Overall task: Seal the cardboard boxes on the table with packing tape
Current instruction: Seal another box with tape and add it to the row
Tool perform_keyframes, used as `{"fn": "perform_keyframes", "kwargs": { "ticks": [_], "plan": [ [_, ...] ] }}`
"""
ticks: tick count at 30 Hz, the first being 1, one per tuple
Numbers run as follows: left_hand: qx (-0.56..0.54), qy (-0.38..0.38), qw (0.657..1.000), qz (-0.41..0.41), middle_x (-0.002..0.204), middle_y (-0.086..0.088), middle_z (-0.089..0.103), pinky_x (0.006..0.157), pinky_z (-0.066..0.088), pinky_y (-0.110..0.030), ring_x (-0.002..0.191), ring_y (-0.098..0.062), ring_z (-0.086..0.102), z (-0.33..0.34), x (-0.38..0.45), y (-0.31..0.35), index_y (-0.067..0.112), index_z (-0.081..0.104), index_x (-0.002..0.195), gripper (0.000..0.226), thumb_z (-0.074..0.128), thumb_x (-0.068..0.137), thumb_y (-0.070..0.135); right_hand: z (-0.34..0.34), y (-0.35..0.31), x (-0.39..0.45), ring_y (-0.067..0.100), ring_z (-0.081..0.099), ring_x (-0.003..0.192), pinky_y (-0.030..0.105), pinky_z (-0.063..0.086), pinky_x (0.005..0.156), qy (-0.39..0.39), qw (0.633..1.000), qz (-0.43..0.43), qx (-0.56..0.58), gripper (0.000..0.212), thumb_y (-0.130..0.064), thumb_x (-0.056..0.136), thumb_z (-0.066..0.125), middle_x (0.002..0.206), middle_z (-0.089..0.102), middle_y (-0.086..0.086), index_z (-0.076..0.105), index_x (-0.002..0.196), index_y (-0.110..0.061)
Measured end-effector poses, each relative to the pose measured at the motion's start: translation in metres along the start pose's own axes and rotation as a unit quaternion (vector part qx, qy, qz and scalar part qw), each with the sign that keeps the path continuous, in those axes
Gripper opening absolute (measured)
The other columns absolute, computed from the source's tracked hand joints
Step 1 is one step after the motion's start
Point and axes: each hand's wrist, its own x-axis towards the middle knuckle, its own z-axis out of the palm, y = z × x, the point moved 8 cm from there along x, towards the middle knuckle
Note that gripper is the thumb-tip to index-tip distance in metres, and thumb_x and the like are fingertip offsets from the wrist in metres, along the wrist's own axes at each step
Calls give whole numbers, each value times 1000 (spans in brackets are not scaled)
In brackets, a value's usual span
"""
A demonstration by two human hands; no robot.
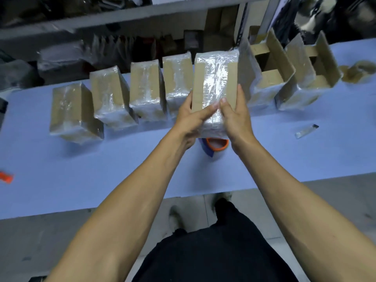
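Fingers (210, 108) of the left hand (189, 121) and right hand (237, 117) clasped the near end of a taped cardboard box (215, 82) at frame center, held above the desk (81, 169). A tape roll (216, 146) lay just below it. Four sealed boxes (109, 98) stood left, two open boxes (284, 72) right.

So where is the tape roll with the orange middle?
The tape roll sits on the table, just below the box held in both hands, between the wrists.
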Motion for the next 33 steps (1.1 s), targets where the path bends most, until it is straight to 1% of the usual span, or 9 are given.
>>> {"fn": "perform_keyframes", "kwargs": {
  "ticks": [4,7,10,13,17,20,23,28,33],
  "plan": [
    [-4,-6,1000,-17,113,-3,77,86,61,-41,105,-21,74,-35,-40,2,18,63,128,50,81,83,6,24,-4,-45,7,55,123,37,45,108,-11,1000,-10,-9,60,-33,96,54,140,54,-11,30,151,-36],
    [26,-16,999,-31,107,0,78,71,61,-32,95,-19,76,-69,-65,3,20,66,124,47,78,83,-1,39,3,-63,13,56,122,44,49,104,-32,999,3,-25,65,-33,89,64,139,54,-6,36,147,-35],
    [80,-22,995,-59,101,4,78,56,57,-26,82,-13,75,-108,-86,3,18,66,126,50,78,82,-2,46,-1,-60,20,42,137,45,39,112,-25,996,-9,-80,80,-36,87,70,154,38,1,26,153,-29],
    [125,-41,987,-89,101,6,79,55,56,-25,82,-13,76,-142,-101,1,22,68,123,51,81,80,0,58,-5,-46,19,34,143,34,29,116,-32,991,-8,-132,89,-48,84,72,160,28,1,23,156,-28],
    [146,-40,983,-106,105,0,79,59,57,-27,86,-18,77,-173,-107,2,25,70,124,56,84,76,-1,93,-5,-37,22,66,105,45,53,95,-103,980,-19,-168,48,-49,78,71,113,71,5,70,113,-15],
    [146,4,986,-80,107,-1,78,61,58,-25,90,-18,76,-187,-102,8,23,72,118,55,87,71,0,98,0,-35,16,63,83,32,54,73,-74,981,-39,-172,30,-47,82,70,82,69,-5,71,90,-18],
    [142,125,982,-18,125,-2,69,80,58,-21,106,-17,69,-207,-95,13,15,65,130,67,91,69,4,95,8,-35,12,55,74,16,37,53,-31,979,-35,-200,32,-52,83,67,72,60,-12,66,85,-20],
    [82,320,943,35,151,-3,47,107,47,-32,131,-14,50,-228,-107,-14,22,44,148,70,79,88,27,103,25,-48,18,57,89,32,45,76,16,983,-17,-184,34,-50,86,66,90,59,-6,57,94,-19],
    [122,259,957,-41,155,-2,46,114,43,-46,139,-22,49,-230,-97,-74,17,34,154,78,74,90,36,108,77,-62,28,59,102,39,46,90,29,980,54,-189,47,-46,90,65,108,65,9,56,109,-4]
  ]
}}
